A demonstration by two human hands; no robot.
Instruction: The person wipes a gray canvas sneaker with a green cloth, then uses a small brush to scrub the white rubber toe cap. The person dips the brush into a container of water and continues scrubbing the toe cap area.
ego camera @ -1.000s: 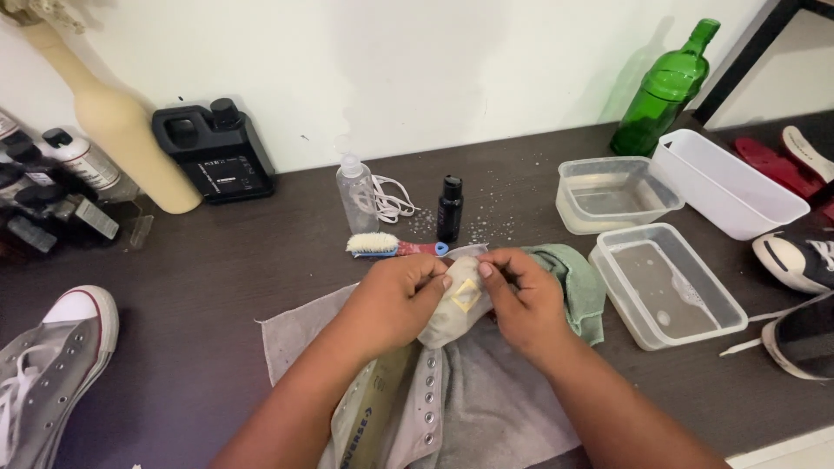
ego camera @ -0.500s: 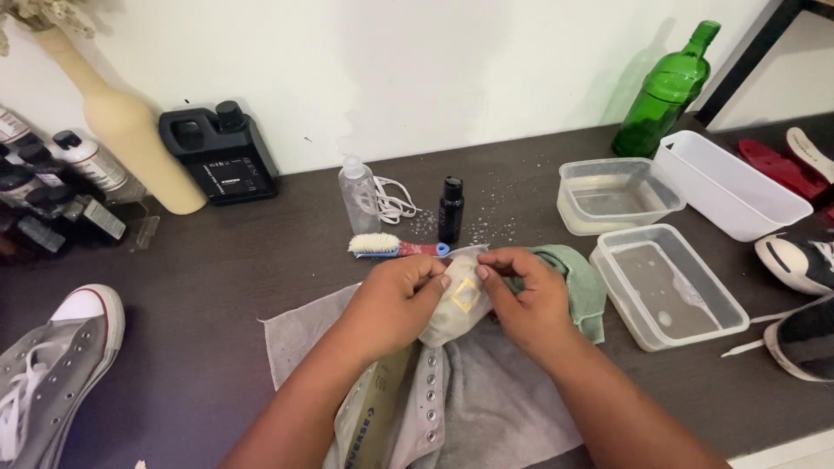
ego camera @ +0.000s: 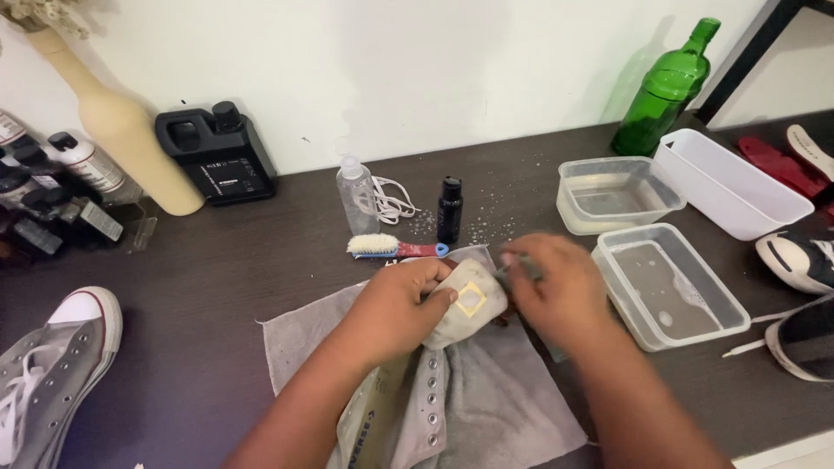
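From the head camera, the left hand [ego camera: 401, 306] is clamped on the tongue of a grey canvas sneaker [ego camera: 415, 408] lying on a grey cloth [ego camera: 300, 334]; the right hand [ego camera: 552, 287] is blurred, its grip unclear. The canvas looks soft and light, best held by the tongue. A brush [ego camera: 382, 247] and water-filled tub [ego camera: 665, 282] crowd nearby.

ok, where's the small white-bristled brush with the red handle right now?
The brush lies on the dark table, centre of the head view, just beyond the left hand, before the clear spray bottle.
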